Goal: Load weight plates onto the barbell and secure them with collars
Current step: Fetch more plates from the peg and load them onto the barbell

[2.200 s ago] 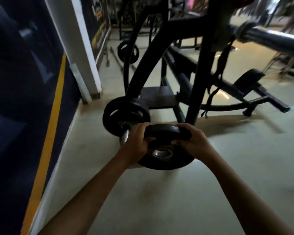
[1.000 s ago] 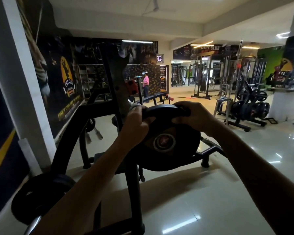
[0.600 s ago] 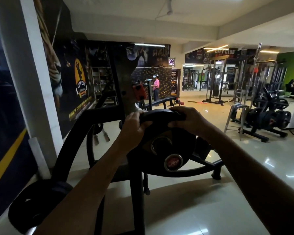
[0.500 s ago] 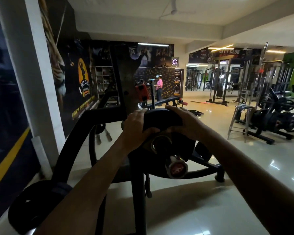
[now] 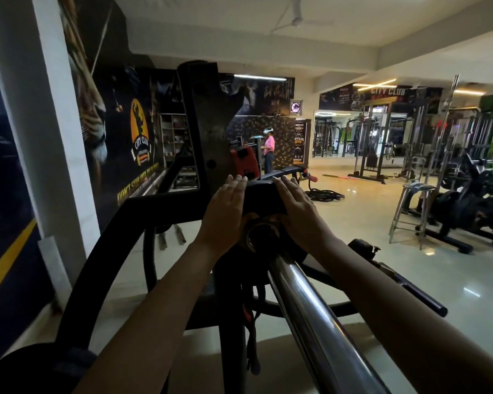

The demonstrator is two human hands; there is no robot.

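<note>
A black weight plate (image 5: 264,199) sits on the chrome barbell sleeve (image 5: 310,311), far along it near the black rack upright (image 5: 202,132). The sleeve runs from the plate's hub toward me at the lower right. My left hand (image 5: 225,214) lies flat against the plate's left face, fingers straight and together. My right hand (image 5: 299,214) lies flat against its right face the same way. Neither hand curls around the rim. No collar shows on the sleeve.
Another black plate (image 5: 34,371) sits at the lower left by the curved rack frame (image 5: 103,251). A plate rack (image 5: 473,206) and a steel stool (image 5: 413,211) stand at right. A person in pink (image 5: 269,150) stands far back. Glossy floor spreads to the right.
The plate went from the floor up to the bar's end, then slid along the sleeve toward the rack. My hands went from gripping its rim to lying flat on its face.
</note>
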